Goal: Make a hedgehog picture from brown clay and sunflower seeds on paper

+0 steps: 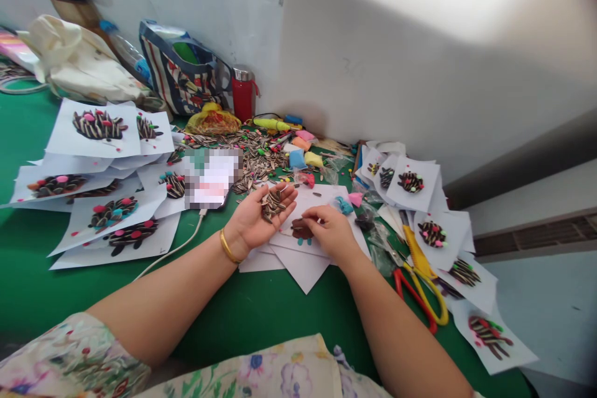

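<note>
Palm up, my left hand (261, 214) cups a small heap of striped sunflower seeds (273, 205) over the paper. Below and to its right, a flat brown clay shape (299, 229) with small blue clay feet (305, 241) lies on a white sheet (298, 264). My right hand (332, 233) is closed in a pinch, its thumb and fingertips at the top right of the brown clay. What sits between those fingertips is hidden. Pieces of blue clay (344, 205) and pink clay (356, 199) lie just beyond my right hand.
Loose seeds (252, 152) spread behind the sheet, near clay packets (297, 159). A phone (212, 179) with a cable lies left. Papers with seed-covered clay figures stand left (100, 127) and right (413, 183). Scissors (422, 289) lie right; a red bottle (243, 96) and bag (180, 68) stand behind.
</note>
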Available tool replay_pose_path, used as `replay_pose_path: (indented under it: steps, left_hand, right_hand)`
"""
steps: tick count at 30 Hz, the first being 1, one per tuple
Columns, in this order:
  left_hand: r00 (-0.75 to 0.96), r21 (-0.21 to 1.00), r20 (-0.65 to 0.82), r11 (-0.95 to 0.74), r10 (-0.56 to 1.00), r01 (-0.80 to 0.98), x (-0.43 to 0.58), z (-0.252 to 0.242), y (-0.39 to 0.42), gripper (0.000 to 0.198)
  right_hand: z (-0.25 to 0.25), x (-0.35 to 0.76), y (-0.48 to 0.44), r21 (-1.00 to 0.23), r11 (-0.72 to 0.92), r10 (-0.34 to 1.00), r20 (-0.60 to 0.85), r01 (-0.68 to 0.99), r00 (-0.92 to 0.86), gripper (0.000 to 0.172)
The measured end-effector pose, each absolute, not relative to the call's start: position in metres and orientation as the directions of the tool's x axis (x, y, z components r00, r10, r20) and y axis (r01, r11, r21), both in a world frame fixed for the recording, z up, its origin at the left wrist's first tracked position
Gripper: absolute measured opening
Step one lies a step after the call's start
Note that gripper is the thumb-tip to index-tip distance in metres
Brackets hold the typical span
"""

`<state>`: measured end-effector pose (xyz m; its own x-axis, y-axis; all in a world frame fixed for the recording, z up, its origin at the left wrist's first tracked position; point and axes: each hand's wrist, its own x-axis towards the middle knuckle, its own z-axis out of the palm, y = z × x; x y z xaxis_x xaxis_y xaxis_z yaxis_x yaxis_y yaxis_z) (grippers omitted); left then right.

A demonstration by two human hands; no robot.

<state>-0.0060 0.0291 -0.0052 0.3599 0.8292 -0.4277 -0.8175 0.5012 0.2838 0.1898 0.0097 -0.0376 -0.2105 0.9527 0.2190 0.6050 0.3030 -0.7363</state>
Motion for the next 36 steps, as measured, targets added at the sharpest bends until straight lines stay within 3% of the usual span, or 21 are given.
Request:
replay_pose_path:
  steps: [5,12,23,36]
  left_hand:
    - [0.363,0.284,-0.438,0.510,0.823,-0.812,-0.006,-0.006,0.029,0.029]
    - [0.356,0.293,-0.445,0.509,0.822,-0.810,-0.006,-0.007,0.030,0.029]
    - [0.367,0.286,-0.436,0.513,0.822,-0.809,-0.006,-0.010,0.031,0.029]
    - [0.356,0.294,-0.445,0.509,0.822,-0.809,-0.005,-0.007,0.029,0.028]
  right_hand:
    - [-0.032,0.190,0.011,-0.648,0.375,0.925,0.218,0.663,-0.310,0.020]
    - [-0.029,0.190,0.011,-0.615,0.437,0.893,0.210,0.657,-0.397,0.024]
    - [-0.025,0.191,0.011,-0.590,0.489,0.864,0.228,0.642,-0.449,0.025]
    - [-0.033,0.191,0.014,-0.436,0.557,0.829,0.235,0.707,-0.508,0.025]
